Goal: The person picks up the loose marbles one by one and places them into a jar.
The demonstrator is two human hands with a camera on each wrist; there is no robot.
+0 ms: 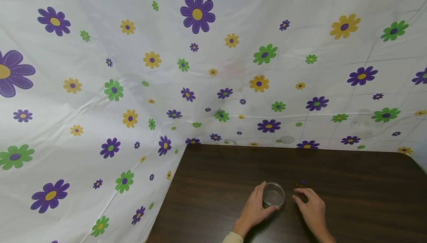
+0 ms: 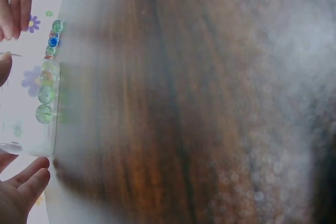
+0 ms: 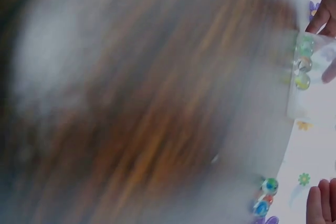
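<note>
A clear round container [image 1: 274, 198] stands on the table, and my left hand [image 1: 255, 209] grips it from the left, thumb along the near side and fingers around the far side. Through its wall the left wrist view shows several greenish marbles [image 2: 46, 94] at the bottom. Just right of the container, my right hand [image 1: 313, 209] hovers with thumb and fingers curved and apart, nothing between them. Beyond its fingertips lies a small group of loose glass marbles [image 1: 301, 182]; a blue marble [image 2: 53, 41] and a green marble [image 3: 270, 185] show among them.
The dark wood-grain table [image 1: 213, 183] extends to both sides of the hands. A white sheet with purple, green and yellow flowers [image 1: 213, 50] hangs behind the table and along its left edge.
</note>
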